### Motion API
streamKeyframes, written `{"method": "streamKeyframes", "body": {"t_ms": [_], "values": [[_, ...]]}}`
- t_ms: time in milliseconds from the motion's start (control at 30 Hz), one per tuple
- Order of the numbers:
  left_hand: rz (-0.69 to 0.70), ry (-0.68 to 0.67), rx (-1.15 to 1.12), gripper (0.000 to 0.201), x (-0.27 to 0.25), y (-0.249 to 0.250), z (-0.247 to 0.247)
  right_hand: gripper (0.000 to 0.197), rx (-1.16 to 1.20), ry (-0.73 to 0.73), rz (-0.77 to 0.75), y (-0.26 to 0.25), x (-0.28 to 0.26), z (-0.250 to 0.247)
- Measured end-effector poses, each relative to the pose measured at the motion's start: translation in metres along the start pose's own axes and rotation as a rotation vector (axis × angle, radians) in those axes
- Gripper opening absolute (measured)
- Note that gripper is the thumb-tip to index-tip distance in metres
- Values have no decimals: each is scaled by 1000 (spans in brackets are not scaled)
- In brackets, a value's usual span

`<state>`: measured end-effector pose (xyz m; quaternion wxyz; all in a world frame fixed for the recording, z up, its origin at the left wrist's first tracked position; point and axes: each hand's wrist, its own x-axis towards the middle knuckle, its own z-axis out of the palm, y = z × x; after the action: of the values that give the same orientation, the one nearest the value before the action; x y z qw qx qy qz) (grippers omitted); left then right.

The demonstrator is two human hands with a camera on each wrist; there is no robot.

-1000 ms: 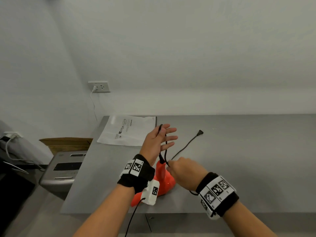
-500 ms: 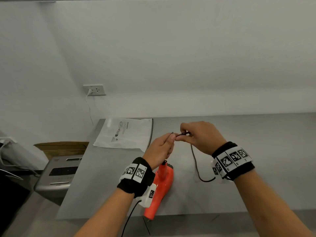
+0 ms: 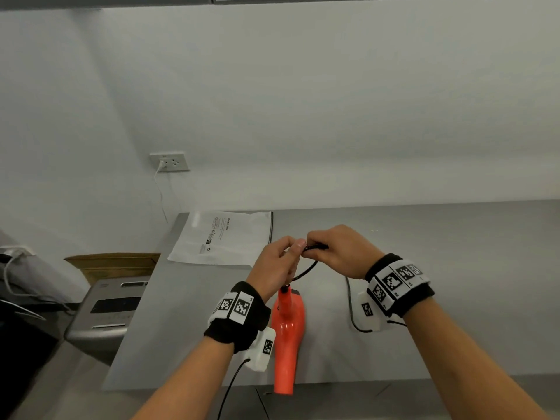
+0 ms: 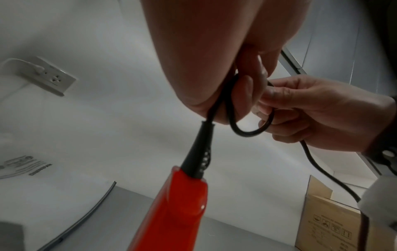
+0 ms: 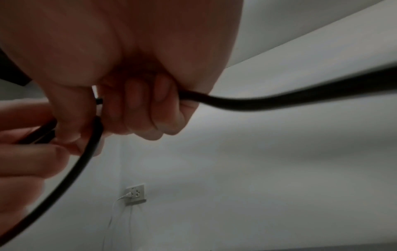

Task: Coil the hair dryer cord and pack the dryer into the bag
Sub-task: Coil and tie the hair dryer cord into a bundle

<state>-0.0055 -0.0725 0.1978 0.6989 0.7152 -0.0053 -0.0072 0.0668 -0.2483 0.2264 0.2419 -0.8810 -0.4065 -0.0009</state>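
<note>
Orange hair dryer (image 3: 285, 338): glossy plastic, nozzle end overhanging the counter's (image 3: 454, 298) near edge, handle pointing up toward the hands. Black ribbed strain relief at the handle tip, thin round black cord (image 4: 242, 130) coming out of it. Left hand (image 3: 277, 263) is curled round the cord just above the handle, small loop hanging under the fingers. Right hand (image 3: 339, 253) pinches the same cord just beside it, knuckles almost touching; the rest drops to the counter near the right wrist. Counter is smooth grey metal, bare to the right. Flat white bag (image 3: 224, 237), printed text, lies at the back-left corner. Plain white wall behind, outlet (image 3: 169, 161) with a white cable plugged in. Cardboard box (image 3: 115, 263) past the left edge.
</note>
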Motion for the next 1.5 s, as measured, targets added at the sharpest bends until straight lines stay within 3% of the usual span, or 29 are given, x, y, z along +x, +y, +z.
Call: {"method": "streamKeyframes", "body": {"t_ms": [133,267,400,467,533,600,700,800,867,967,1033,1166,1333,1433,1500], "values": [[-59,-88,-57,43,-2,-1,-3,22,94,9,43,5,-2,4],[8,-123,-181,33,-3,-1,-5,22,162,112,267,10,-6,35],[20,-118,-200,30,-6,-8,3,28,-105,-197,322,-2,-22,92],[-9,-99,-241,39,-3,-13,5,28,-155,-353,318,-22,-31,98],[-20,-65,-204,46,1,-16,2,25,-194,-410,244,-38,-37,91],[-36,-45,-130,50,4,-15,-2,23,-274,-383,144,-47,-39,70],[-57,-11,28,49,3,-8,-5,24,-328,-211,41,-45,-35,27],[-59,-52,23,29,1,-2,-6,21,-233,52,91,-35,-25,-10],[-64,-79,49,27,-1,0,-4,29,-149,134,139,-25,-18,-20],[-37,-81,19,35,-3,3,2,45,-5,17,139,-14,-9,-18],[-18,-78,-7,37,-2,4,4,38,49,-58,118,-13,-6,-9],[-23,-87,-25,37,-2,2,3,6,133,-29,94,-11,-5,2],[-73,-133,39,36,-8,-5,2,9,368,-79,245,0,3,0],[-69,-179,-87,37,-5,-5,-3,4,433,-32,250,-3,1,10],[-24,-173,-155,37,-4,-3,-3,16,437,42,288,-1,-1,24]]}}
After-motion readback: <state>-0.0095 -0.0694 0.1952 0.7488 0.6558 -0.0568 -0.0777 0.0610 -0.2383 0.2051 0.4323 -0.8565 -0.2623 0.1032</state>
